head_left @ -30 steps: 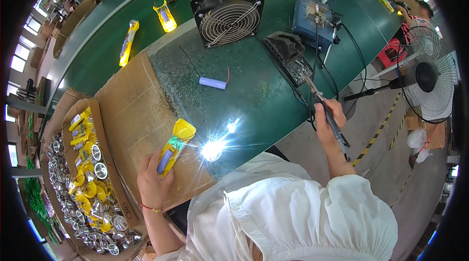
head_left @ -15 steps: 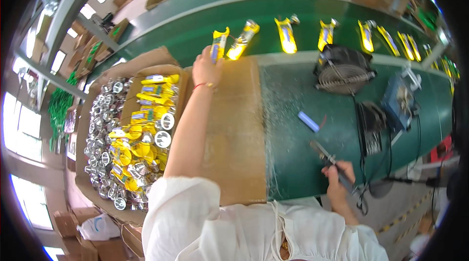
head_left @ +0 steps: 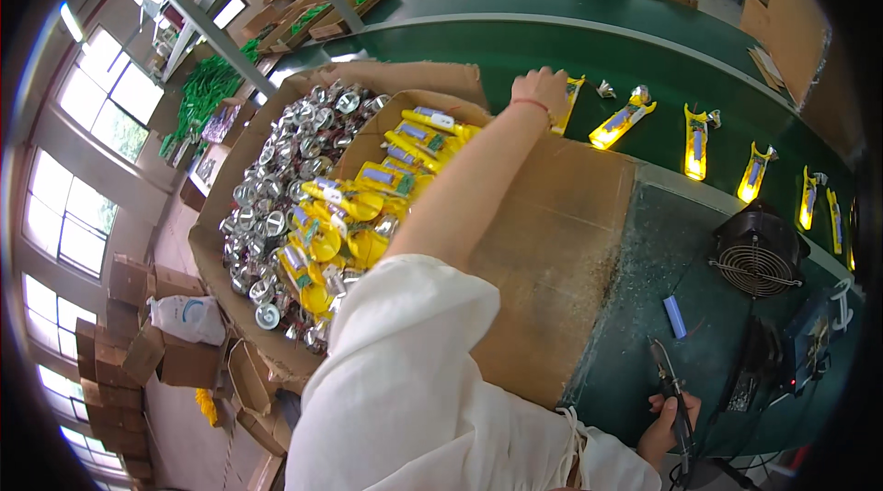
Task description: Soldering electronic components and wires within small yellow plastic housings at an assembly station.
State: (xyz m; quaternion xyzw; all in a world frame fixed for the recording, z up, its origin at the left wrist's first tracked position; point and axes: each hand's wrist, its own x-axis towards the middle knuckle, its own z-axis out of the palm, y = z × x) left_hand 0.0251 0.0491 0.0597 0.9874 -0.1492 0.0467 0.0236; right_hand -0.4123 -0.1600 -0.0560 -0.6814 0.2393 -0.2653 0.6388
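Observation:
My left hand (head_left: 540,93) reaches out over the green conveyor belt. Its fingers are bent at a yellow plastic housing (head_left: 572,103) and seem closed on its left side; the fingertips are partly hidden. Just right of that housing lie a small silver reflector (head_left: 604,89) and another yellow housing (head_left: 622,125) with a blue battery inside. Low on the right, my right hand (head_left: 670,419) is wrapped round the dark handle of a soldering iron (head_left: 673,385), its tip pointing up and away. Past the tip, a loose blue cylindrical battery (head_left: 674,317) rests on the green bench.
Left of my arm, a cardboard box (head_left: 213,256) holds silver reflectors (head_left: 276,220) and yellow housings (head_left: 377,176). A cardboard sheet (head_left: 543,279) covers part of the bench. On the right stand a black fan (head_left: 756,256) and a blue soldering station (head_left: 808,344). More housings (head_left: 696,142) line the belt.
The view has swung left, so the bench and box sit farther right in the picture. My left hand stays at the yellow housing; my right hand still holds the soldering iron.

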